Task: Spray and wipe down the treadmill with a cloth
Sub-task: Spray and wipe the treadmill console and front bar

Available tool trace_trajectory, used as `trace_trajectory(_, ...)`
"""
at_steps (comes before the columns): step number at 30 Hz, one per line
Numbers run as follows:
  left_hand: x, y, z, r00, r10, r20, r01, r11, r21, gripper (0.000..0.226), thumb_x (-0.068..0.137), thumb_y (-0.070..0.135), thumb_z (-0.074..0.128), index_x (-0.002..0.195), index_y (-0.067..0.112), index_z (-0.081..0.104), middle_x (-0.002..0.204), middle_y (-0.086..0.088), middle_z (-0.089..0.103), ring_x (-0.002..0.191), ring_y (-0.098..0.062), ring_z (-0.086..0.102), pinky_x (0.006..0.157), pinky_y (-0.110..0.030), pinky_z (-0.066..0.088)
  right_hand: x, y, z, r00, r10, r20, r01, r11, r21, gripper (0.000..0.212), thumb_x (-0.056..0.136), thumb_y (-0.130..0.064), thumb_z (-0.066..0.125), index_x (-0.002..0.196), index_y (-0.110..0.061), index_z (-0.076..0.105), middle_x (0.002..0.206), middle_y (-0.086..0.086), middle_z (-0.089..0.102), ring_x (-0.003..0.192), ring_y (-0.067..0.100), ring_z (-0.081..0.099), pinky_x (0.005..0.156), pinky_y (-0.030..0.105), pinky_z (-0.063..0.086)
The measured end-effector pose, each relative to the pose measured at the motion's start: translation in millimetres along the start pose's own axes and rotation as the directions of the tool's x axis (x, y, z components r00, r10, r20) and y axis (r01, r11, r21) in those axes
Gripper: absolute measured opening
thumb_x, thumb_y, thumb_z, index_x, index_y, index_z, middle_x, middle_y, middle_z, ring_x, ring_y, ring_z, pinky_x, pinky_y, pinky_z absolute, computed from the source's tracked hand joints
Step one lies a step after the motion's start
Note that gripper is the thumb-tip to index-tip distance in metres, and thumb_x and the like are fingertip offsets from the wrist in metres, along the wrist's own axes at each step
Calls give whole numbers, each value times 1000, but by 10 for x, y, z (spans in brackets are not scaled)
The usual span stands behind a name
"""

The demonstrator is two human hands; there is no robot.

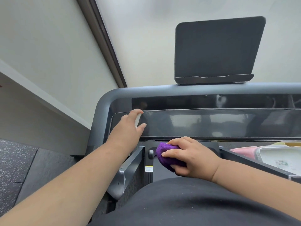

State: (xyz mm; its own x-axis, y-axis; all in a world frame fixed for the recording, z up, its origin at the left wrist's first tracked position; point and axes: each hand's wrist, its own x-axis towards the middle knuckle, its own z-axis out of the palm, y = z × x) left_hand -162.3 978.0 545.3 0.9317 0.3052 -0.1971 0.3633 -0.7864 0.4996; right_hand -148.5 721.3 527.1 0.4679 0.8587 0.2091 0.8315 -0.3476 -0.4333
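Note:
I stand at the treadmill's glossy dark console panel (pixel 211 123), framed by a grey rail (pixel 179 89). My left hand (pixel 130 126) reaches out to the panel's left end and grips a small white spray bottle (pixel 138 119), which is mostly hidden by the fingers. My right hand (pixel 187 156) is lower, just under the panel's bottom edge, and grips a bunched purple cloth (pixel 166 154). The cloth hangs above the dark space between the handrails, apart from the panel.
A dark tablet holder (pixel 216 49) stands on top of the rail. A black left handrail (pixel 130 165) and a right handrail (pixel 254 163) run toward me. Pink and white items (pixel 273 155) lie at the right. A wall and speckled rubber floor (pixel 14 163) are on the left.

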Motion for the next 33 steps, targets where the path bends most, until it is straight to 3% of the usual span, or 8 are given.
trace_trajectory(3,21,302,101,993,115,16,-115,993,-11,42,96,44,55,132,51,35,114,9,45,89,-17,53,77,-28,38,-138,57,-66,1000,19,-6,-19,1000,-1,41,70,-27,75,111,-20,74,113,11,67,87,31,65,83,38,56)
trace_trajectory(9,157,1079,587,957,257,134,-277,946,168,45,98,43,54,138,44,33,123,1,52,87,-22,65,72,-29,46,-475,207,-233,993,110,-30,-110,994,-5,46,67,-24,78,113,-19,73,113,13,66,90,34,64,83,41,56)
trace_trajectory(16,201,1445,846,953,236,190,-276,935,223,41,100,41,53,138,33,41,128,-1,51,94,-22,62,80,-35,50,-840,455,-456,989,137,-50,-134,989,57,47,65,-22,80,112,-19,74,116,11,66,92,31,64,85,37,55)
trace_trajectory(20,141,1736,948,962,215,167,-247,947,204,46,98,47,53,139,40,35,120,-2,49,81,-23,62,75,-33,47,-1094,614,-603,987,154,-56,-148,984,96,47,66,-21,81,112,-21,73,116,9,66,91,30,63,86,31,51)
trace_trajectory(23,93,2101,1134,947,255,196,-295,933,208,48,97,49,52,139,42,31,121,0,48,79,-21,63,78,-36,51,-1279,730,-754,983,169,-67,-159,979,131,48,64,-17,83,111,-17,74,114,13,67,90,31,64,87,33,51)
trace_trajectory(26,92,2532,1399,918,318,237,-367,907,207,46,97,49,53,137,46,30,119,3,48,73,-18,59,72,-33,49,-1497,823,-934,981,177,-83,-164,976,145,48,65,-17,86,111,-15,74,115,13,67,92,32,63,87,34,51)
trace_trajectory(33,226,3149,1913,895,345,284,-401,900,169,33,96,43,57,127,43,43,114,0,50,74,-20,54,72,-32,44,-2046,1059,-1243,955,258,-148,-223,950,219,41,72,-16,82,112,-12,74,118,15,65,99,31,62,91,36,49)
